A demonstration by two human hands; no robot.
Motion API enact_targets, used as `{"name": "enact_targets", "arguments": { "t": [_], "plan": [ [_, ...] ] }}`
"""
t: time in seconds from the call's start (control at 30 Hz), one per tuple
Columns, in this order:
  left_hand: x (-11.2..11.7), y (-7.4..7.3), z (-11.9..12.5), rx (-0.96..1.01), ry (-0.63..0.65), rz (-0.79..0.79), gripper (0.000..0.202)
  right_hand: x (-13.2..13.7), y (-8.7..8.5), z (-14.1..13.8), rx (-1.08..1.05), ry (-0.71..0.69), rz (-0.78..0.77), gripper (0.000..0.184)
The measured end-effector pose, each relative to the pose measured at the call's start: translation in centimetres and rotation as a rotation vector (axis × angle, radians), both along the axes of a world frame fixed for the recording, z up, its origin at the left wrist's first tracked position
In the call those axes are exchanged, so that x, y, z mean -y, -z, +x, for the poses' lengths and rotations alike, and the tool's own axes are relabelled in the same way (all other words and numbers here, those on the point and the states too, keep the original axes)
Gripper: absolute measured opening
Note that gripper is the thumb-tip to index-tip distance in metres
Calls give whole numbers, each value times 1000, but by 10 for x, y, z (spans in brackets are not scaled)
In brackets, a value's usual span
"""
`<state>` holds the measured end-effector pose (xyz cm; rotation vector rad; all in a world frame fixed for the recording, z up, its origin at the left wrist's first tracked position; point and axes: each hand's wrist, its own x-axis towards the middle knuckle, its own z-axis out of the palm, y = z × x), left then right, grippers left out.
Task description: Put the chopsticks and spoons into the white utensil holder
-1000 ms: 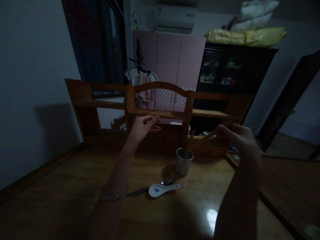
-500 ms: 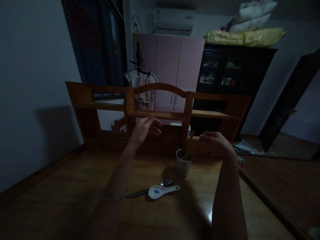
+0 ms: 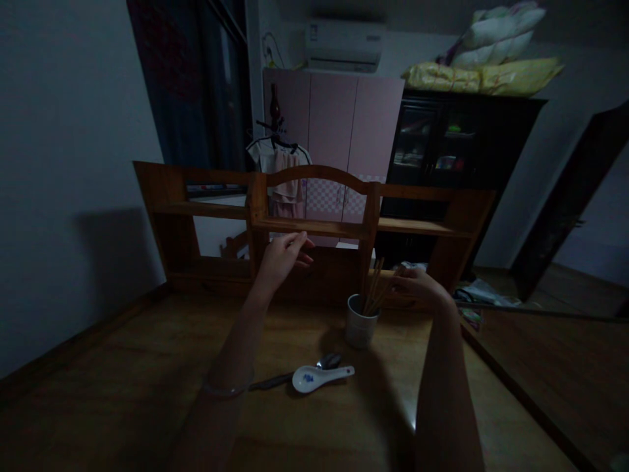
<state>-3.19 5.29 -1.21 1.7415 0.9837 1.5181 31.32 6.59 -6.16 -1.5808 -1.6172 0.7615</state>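
A white cup [image 3: 360, 326] stands on the wooden table [image 3: 122, 387] and holds several wooden chopsticks [image 3: 374, 287]. My right hand [image 3: 417, 286] is just right of the cup, its fingers pinched on the upper end of a chopstick that slants down into the cup. My left hand [image 3: 285, 257] hovers raised to the left, in front of the wooden shelf unit [image 3: 314, 226], with its fingers loosely apart and nothing in them. A bracelet circles my left forearm.
A white ceramic spoon [image 3: 317, 377] with a blue mark lies on the table in front of the cup, beside a metal spoon [image 3: 328, 360]. Behind the shelf unit stand a pink wardrobe [image 3: 334, 131] and a dark cabinet [image 3: 442, 144]. The room is dim.
My right hand has come in from the right and lower, bringing the chopstick's end down into the cup. My left hand has barely moved.
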Motion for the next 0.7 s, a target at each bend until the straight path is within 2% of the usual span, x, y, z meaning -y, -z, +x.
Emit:
{"name": "enact_targets", "arguments": {
  "t": [0.13, 0.27, 0.4, 0.47, 0.53, 0.57, 0.6, 0.7],
  "plan": [
    [-1, 0, -2, -15, -25, 4, 35, -4, 6, 5, 20, -36, -5, 28],
    [2, -1, -2, -24, -37, 8, 34, -1, 4, 7, 58, -51, 23, 41],
    [5, -3, -1, -33, -42, 25, 34, 7, -6, 5, 167, 57, 92, 55],
    [5, -3, 0, -46, -46, 33, 35, 19, -20, -1, 181, 210, 191, 59],
    [5, -3, 0, -72, -42, 34, 36, 41, -40, -13, 119, 364, 349, 59],
    [4, -3, 1, -95, -31, 24, 36, 56, -53, -20, 46, 393, 450, 56],
    [4, -1, 1, -130, -6, 6, 36, 73, -65, -29, -46, 358, 553, 51],
    [2, 7, 4, -316, 156, -69, 36, 129, -91, -56, -371, 62, 843, 32]
  ]
}}
